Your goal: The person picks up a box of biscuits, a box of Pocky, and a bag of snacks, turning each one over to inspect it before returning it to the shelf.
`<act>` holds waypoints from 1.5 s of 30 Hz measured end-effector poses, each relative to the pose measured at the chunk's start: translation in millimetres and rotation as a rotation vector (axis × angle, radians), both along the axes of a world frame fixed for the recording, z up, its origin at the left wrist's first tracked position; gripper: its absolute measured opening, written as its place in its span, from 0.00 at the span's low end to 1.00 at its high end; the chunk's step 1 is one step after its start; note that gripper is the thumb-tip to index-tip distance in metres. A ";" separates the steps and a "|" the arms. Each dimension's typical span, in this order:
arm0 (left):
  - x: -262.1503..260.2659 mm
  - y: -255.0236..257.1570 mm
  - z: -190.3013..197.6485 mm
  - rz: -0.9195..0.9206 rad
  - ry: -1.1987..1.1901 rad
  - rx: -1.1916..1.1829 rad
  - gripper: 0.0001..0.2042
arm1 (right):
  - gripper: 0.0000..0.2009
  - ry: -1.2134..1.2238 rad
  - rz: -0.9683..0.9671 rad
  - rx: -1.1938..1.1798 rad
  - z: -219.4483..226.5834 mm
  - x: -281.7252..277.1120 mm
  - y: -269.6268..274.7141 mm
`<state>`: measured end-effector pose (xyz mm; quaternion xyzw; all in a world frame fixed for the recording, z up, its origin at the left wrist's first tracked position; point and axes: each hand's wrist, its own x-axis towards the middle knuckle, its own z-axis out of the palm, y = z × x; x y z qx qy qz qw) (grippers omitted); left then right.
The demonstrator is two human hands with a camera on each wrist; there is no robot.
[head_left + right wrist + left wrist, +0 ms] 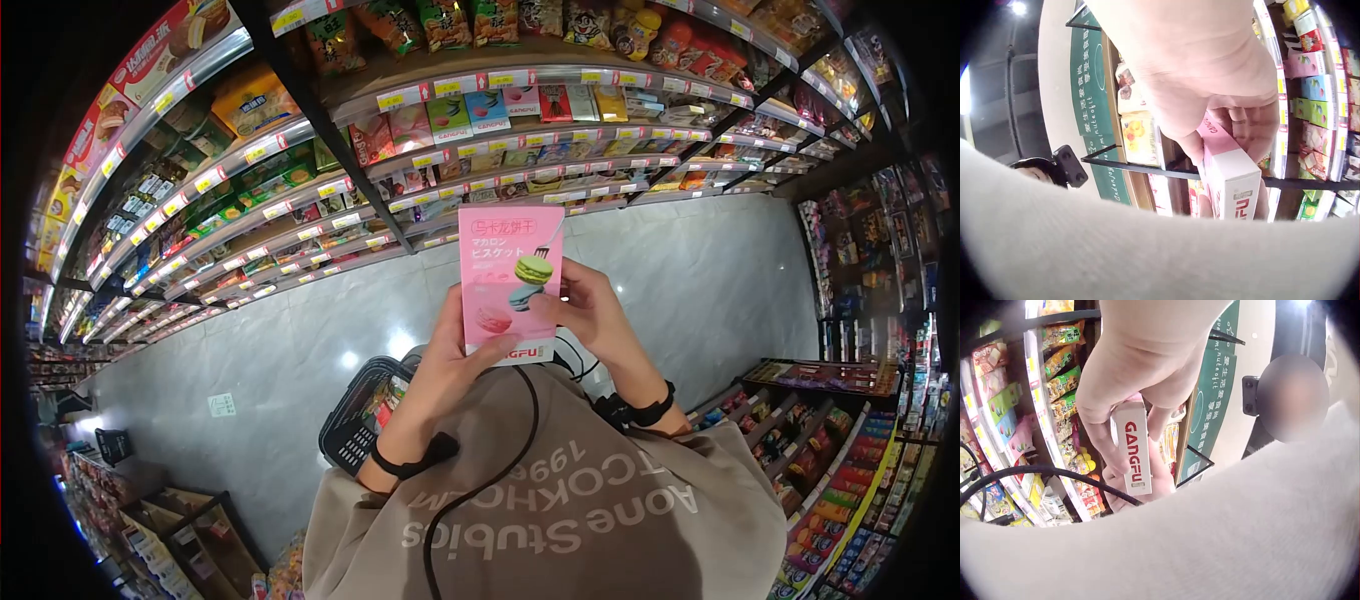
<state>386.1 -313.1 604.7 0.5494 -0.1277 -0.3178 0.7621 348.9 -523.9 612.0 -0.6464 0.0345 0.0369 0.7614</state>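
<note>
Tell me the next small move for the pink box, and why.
Probably ease the right hand off the box and lower it with the left hand toward the basket: both hands hold the box, and the basket, with goods inside, is on the left hand's side.

Slim pink carton [511, 288], front up; macarons, fork printed; white GANGFU end. Held between left hand [455, 345] and right hand [590, 312].
</note>
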 end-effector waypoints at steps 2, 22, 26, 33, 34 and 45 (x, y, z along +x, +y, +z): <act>1.7 0.9 -6.0 -0.046 -0.084 0.022 0.33 | 0.18 -0.020 -0.090 -0.045 -2.9 -1.5 -5.3; 22.7 20.9 -4.7 -0.020 -0.012 -0.112 0.20 | 0.16 0.104 -0.386 0.218 -15.9 6.3 -49.1; 23.9 19.8 -12.4 -0.034 -0.024 -0.122 0.25 | 0.18 0.100 -0.240 0.186 -10.3 9.3 -28.7; 18.5 16.3 -7.3 -0.089 0.029 -0.086 0.29 | 0.20 0.082 -0.115 0.139 -4.8 15.6 -11.4; 17.4 15.5 -5.8 -0.097 0.072 -0.115 0.29 | 0.20 0.077 -0.102 0.135 -2.5 15.5 -9.0; 17.0 16.2 -5.2 -0.026 -0.032 -0.076 0.28 | 0.45 -0.031 -0.185 -0.074 -3.5 11.6 7.6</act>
